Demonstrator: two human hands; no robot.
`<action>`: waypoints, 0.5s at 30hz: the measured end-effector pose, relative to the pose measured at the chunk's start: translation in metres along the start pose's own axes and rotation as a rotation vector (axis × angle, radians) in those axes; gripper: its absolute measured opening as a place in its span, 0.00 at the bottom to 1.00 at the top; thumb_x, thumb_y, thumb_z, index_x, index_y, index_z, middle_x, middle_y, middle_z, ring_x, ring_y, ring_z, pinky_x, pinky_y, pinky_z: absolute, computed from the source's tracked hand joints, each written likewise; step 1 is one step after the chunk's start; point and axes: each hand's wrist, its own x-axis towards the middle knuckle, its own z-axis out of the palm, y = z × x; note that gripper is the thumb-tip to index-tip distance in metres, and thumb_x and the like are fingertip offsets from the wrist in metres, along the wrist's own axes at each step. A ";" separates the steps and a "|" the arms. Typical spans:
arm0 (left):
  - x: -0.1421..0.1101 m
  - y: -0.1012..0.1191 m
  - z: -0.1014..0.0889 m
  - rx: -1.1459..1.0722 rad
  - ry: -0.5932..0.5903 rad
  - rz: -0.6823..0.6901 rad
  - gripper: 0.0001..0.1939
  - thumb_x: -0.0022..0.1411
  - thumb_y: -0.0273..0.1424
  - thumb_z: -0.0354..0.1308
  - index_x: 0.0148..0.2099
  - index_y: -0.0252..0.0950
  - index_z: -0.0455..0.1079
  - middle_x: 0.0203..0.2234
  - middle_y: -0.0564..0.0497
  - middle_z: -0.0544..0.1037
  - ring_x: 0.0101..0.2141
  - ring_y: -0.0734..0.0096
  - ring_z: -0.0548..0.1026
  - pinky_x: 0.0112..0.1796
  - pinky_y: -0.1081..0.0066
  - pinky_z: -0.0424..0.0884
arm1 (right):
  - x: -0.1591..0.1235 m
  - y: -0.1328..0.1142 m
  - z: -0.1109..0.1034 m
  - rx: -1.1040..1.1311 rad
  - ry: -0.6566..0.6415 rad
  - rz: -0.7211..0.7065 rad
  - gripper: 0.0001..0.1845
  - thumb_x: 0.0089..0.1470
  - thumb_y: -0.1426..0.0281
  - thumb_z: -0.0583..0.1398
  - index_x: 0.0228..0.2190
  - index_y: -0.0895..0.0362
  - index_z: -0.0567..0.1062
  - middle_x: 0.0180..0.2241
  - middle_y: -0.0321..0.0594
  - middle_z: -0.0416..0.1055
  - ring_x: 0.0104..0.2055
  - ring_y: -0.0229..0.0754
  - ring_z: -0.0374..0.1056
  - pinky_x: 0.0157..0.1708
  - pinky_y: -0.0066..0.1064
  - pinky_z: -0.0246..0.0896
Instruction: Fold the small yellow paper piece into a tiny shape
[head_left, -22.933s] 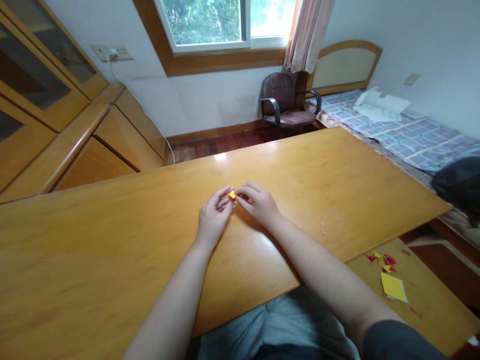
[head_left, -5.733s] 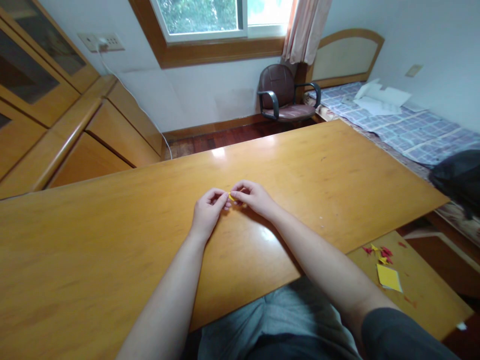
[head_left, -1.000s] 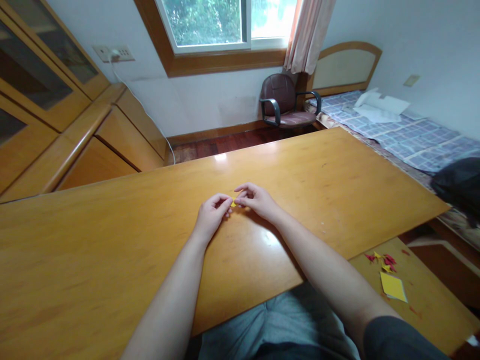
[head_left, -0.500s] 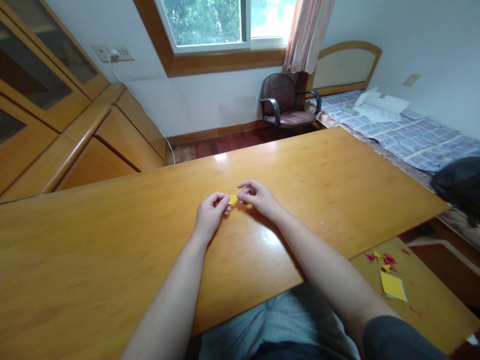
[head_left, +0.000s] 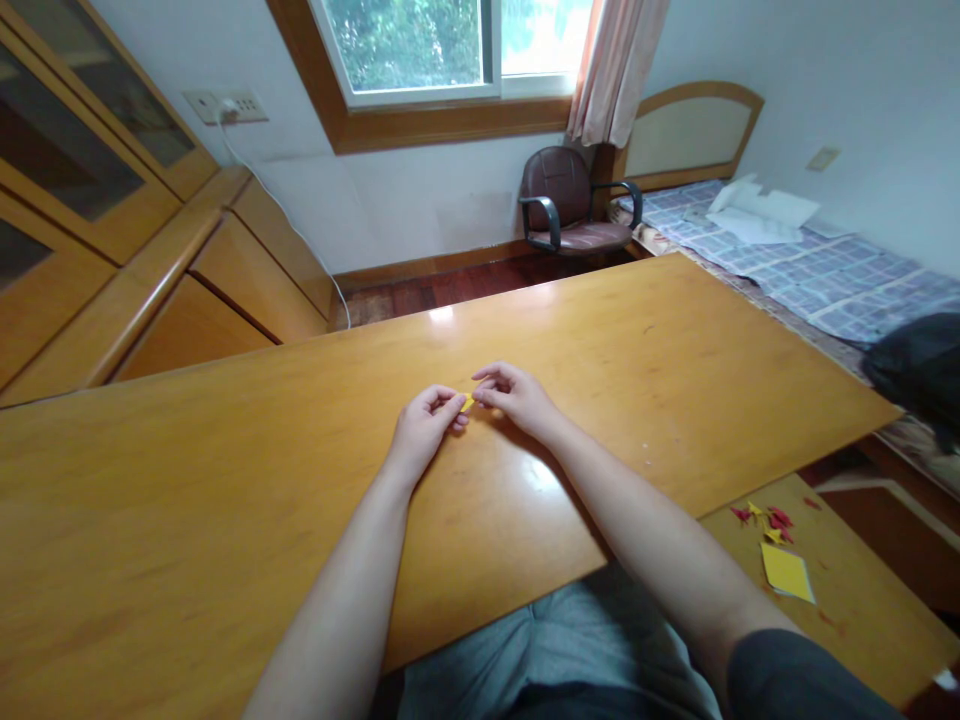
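A small folded piece of yellow paper (head_left: pixel 468 402) is held just above the wooden table (head_left: pixel 247 480), between my two hands. My left hand (head_left: pixel 426 425) pinches its left side with thumb and fingers. On the other side, my right hand (head_left: pixel 517 400) grips the paper's right edge between thumb and forefinger, its other fingers curled. Most of the paper is hidden behind my fingertips, so its exact folded shape cannot be made out.
On a lower wooden surface (head_left: pixel 862 600) at the right lie a stack of yellow square paper (head_left: pixel 787 573) and several small red and yellow folded paper pieces (head_left: pixel 776 525). Beyond the table stand a maroon armchair (head_left: pixel 559 195) and a bed (head_left: pixel 810 260). A cabinet (head_left: pixel 172 280) is at left.
My left thumb and fingers have shifted slightly right, nearer my right hand, and less of the yellow paper shows between them. My right hand has barely moved.
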 end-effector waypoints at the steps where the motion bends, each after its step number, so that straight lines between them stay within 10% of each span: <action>1: 0.000 0.000 0.000 -0.013 -0.003 0.001 0.16 0.56 0.43 0.65 0.35 0.34 0.71 0.23 0.52 0.77 0.25 0.72 0.76 0.30 0.73 0.72 | 0.000 0.001 0.000 -0.003 -0.003 -0.006 0.17 0.48 0.67 0.66 0.41 0.57 0.73 0.28 0.32 0.73 0.30 0.35 0.69 0.36 0.30 0.62; 15: -0.002 0.005 0.004 -0.126 0.051 0.073 0.22 0.55 0.38 0.66 0.48 0.36 0.66 0.24 0.57 0.76 0.26 0.72 0.78 0.32 0.71 0.75 | 0.002 -0.006 0.003 0.080 0.026 0.070 0.21 0.42 0.65 0.69 0.39 0.57 0.71 0.25 0.31 0.74 0.27 0.35 0.69 0.32 0.29 0.63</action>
